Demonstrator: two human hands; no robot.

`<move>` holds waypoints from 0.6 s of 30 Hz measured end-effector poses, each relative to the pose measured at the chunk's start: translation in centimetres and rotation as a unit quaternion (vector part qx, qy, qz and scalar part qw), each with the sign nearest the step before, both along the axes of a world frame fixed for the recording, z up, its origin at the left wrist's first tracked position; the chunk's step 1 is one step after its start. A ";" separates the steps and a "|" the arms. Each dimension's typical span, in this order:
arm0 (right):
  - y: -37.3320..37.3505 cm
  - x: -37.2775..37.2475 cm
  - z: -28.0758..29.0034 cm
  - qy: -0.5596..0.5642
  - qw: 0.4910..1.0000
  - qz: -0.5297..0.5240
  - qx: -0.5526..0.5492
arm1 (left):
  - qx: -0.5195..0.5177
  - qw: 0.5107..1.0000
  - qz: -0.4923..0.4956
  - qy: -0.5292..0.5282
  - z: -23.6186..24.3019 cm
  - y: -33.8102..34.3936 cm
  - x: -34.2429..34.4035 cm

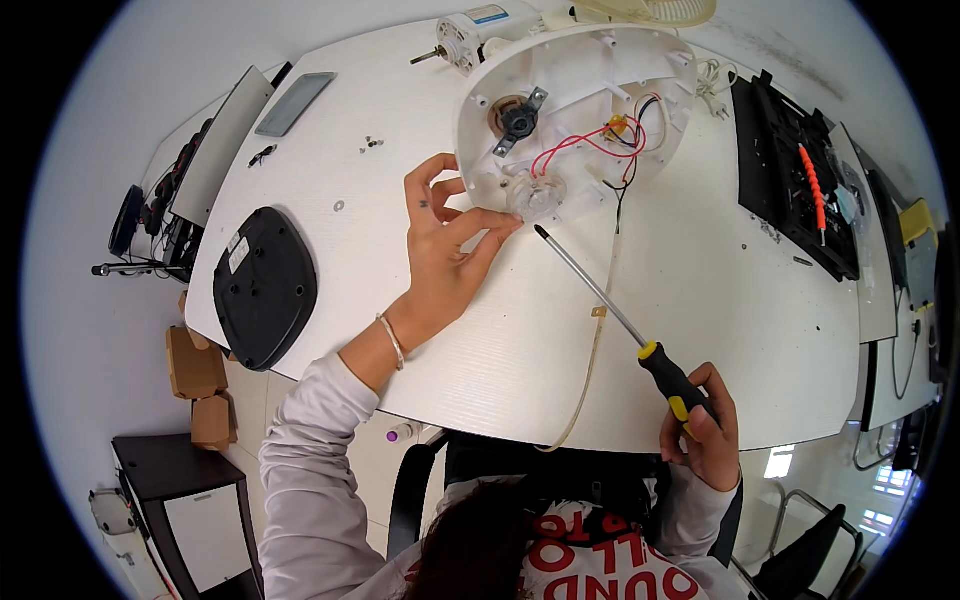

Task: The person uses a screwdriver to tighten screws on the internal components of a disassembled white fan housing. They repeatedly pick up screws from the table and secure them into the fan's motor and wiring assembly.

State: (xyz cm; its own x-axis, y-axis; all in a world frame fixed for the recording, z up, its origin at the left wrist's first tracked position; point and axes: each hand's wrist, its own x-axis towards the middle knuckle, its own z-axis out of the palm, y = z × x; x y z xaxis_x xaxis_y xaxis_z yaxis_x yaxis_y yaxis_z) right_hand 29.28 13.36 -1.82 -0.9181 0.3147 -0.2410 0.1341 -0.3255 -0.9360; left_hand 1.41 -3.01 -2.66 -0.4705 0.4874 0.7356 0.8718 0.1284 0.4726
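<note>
A white oval plastic appliance housing (580,75) stands at the far middle of the table, its inside facing me. Inside it sit a black round part on a metal bracket (518,122), red and black wires (590,140) and a clear round plastic part (537,196) low on the left. My left hand (445,245) is at the housing's lower left edge, thumb and index finger pinched beside the clear part; whatever they pinch is too small to make out. My right hand (708,430) grips the black-and-yellow handle of a screwdriver (610,305), whose tip points at the housing, just short of it.
A black oval base cover (265,290) lies at left, a grey tray (295,104) beyond it. Small screws (372,144) are scattered nearby. A motor (470,40) stands behind the housing. At right is an open black toolbox (800,180). A pale cable (590,370) hangs over the front edge.
</note>
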 end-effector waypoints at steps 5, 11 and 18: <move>0.0 0.0 0.0 0.005 1.000 -0.004 -0.002 | 0.004 0.999 -0.001 -0.038 -0.1 0.1 0.2; -0.2 -0.1 -0.2 -0.002 1.000 -0.021 0.011 | -0.009 1.000 0.018 -0.020 -0.1 0.1 0.3; -0.2 -0.2 -0.2 0.009 1.000 -0.022 0.004 | -0.026 0.999 0.025 -0.006 0.1 0.0 0.2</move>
